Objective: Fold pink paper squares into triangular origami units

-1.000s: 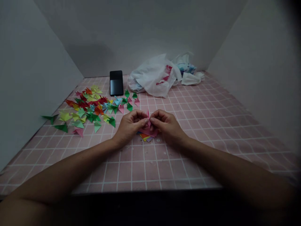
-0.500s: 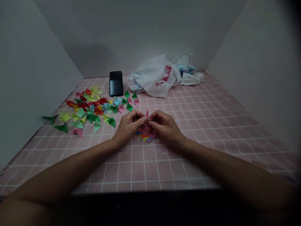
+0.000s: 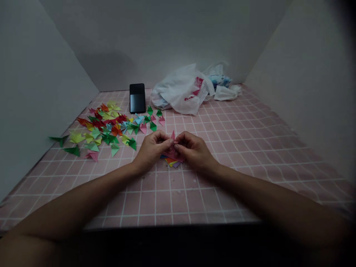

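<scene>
A small folded pink paper [image 3: 173,135], one pointed tip standing up, is pinched between both hands. My left hand [image 3: 154,149] is closed on its left side, thumb and fingertips pressed together. From the right, my right hand [image 3: 195,150] grips it the same way, so most of the folded piece is hidden by fingers. Just beneath the hands lies a fanned stack of coloured paper squares [image 3: 172,162], pink on top with blue, orange, yellow and purple corners peeking out. Many folded paper cranes [image 3: 107,139] in green, red, yellow, blue and pink lie to the left of my left hand.
A black phone [image 3: 137,98] leans upright behind the cranes. White plastic bags [image 3: 182,91] lie crumpled at the back, with a white tissue-like piece [image 3: 226,93] to their right. A pink checked cloth [image 3: 236,137] covers the table, with pale walls on three sides.
The pink paper's upright tip has shifted slightly left and shows a little more. My right hand has moved very slightly; everything else stays where it was.
</scene>
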`<action>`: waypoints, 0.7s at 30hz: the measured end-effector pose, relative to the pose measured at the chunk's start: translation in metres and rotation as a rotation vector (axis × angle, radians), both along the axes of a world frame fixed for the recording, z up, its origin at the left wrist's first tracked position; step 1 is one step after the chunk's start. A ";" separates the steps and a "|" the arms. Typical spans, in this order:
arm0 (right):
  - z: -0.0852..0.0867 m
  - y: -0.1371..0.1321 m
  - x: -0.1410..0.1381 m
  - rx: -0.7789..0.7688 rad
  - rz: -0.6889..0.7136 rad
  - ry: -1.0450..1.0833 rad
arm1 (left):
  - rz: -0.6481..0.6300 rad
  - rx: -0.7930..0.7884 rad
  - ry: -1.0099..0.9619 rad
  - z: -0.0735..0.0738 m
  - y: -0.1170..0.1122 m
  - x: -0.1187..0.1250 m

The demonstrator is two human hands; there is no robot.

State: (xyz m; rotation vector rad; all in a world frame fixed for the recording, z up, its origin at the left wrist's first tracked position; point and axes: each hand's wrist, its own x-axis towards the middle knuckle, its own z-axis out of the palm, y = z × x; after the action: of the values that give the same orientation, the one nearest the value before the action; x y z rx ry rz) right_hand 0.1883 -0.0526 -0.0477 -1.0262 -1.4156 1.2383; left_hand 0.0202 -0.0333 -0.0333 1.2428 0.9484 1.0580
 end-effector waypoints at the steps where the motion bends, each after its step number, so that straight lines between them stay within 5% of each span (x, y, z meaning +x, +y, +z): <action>1: 0.001 0.000 0.000 -0.022 0.009 0.031 | 0.001 -0.004 0.002 0.000 0.000 0.000; 21: 0.002 0.001 0.000 -0.219 0.060 0.223 | -0.039 -0.004 -0.034 -0.007 0.004 -0.002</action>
State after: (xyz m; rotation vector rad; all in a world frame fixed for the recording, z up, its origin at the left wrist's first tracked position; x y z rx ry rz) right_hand 0.1883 -0.0516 -0.0455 -0.9618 -1.1645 1.5283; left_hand 0.0185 -0.0294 -0.0399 1.2315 0.8966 1.0433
